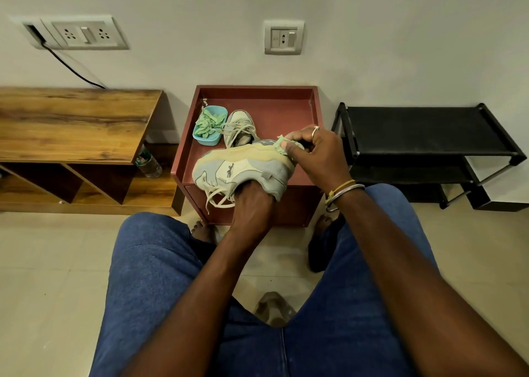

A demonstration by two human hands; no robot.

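Observation:
A worn grey and beige sneaker (243,166) lies on its side over the front edge of a small red-brown table (289,104), sole turned away from me. My left hand (252,202) is pushed into its opening, fingers hidden inside. My right hand (315,153) pinches a small green cloth (282,143) against the heel end of the sole. The second sneaker (239,127) stands behind it, laces loose. A blue tub (210,139) holding green cloth pieces sits at the table's left.
A wooden shelf unit (71,124) stands to the left with a plastic bottle (148,163) beside it. A black shoe rack (423,144) stands to the right. Wall sockets and a black cable are on the wall behind. My jeans-clad knees fill the foreground.

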